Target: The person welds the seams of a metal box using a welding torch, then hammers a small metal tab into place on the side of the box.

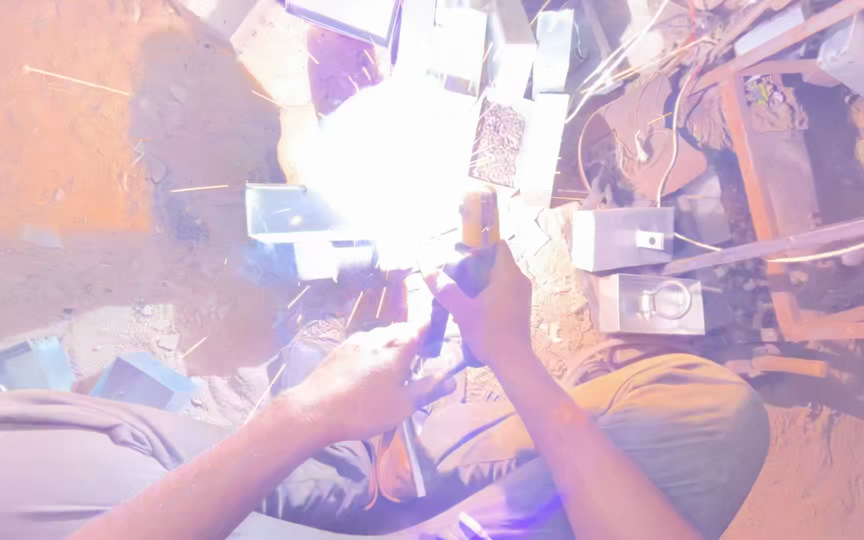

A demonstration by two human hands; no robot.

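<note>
Yellow plastic formed the top of the dark-bodied welding electrode holder (476, 240), which was the single tool in use. The right hand (487, 310) was wrapped fully around its dark grip, fingers (452, 292) curled tight with no gap showing; the yellow end projected upward, just beyond the knuckles, toward the white arc glare (392, 170). The left hand (372, 380) sat just below and left of the right one, its fingers closed loosely around the lower part of the same dark handle or its cable; which of the two could not be determined through the glare. The two hands were touching or very nearly so.

The workpiece under the arc was washed out and could not be identified. Immediately left of the glare lay one open shiny sheet-metal box (287, 212). To the right of the hands stood two closed grey metal boxes, the upper grey box (622, 238) carrying a small latch and the lower grey box (650, 304) carrying a ring handle. Above the glare several flat sheet-metal strips (552, 60) lay side by side; their count was unclear. One rust-red steel frame (762, 180) occupied the right edge. Two small blue-tinted metal pieces (142, 380) lay at lower left. All items rested on the reddish dirt ground (52, 150).
</note>
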